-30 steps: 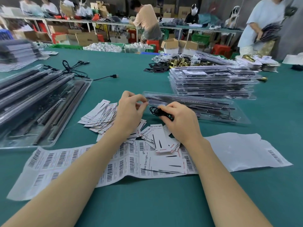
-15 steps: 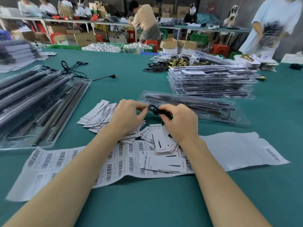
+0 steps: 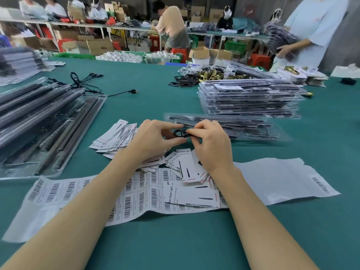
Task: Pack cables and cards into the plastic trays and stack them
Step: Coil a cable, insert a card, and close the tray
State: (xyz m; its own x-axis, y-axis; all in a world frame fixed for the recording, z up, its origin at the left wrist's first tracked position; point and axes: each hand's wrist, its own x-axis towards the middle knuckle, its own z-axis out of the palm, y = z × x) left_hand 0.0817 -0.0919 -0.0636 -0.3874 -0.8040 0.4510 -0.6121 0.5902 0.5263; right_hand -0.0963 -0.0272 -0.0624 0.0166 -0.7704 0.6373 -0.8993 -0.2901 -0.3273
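Note:
A small coiled black cable [image 3: 180, 133] hangs between my two hands just above the green table. My right hand [image 3: 211, 145] pinches its right end, and my left hand [image 3: 155, 141] pinches the coil from the left with thumb and fingers. Right behind them lies a clear plastic tray [image 3: 253, 131] holding long black bars. White printed cards [image 3: 187, 164] lie scattered under my hands, with another fanned pile of cards [image 3: 115, 137] to the left. A stack of filled trays [image 3: 249, 100] stands at the back right.
A large pile of trays with black bars [image 3: 44, 121] fills the left. Loose black cables [image 3: 87, 84] lie behind it. Barcode label sheets [image 3: 78, 199] and a white backing sheet [image 3: 282, 178] lie near me. Brass parts [image 3: 210, 75] lie far back. A person [image 3: 311, 30] stands at the right.
Both hands have lifted a little and drawn closer around the coiled cable, which now sits higher in front of the tray. The person at the right has shifted.

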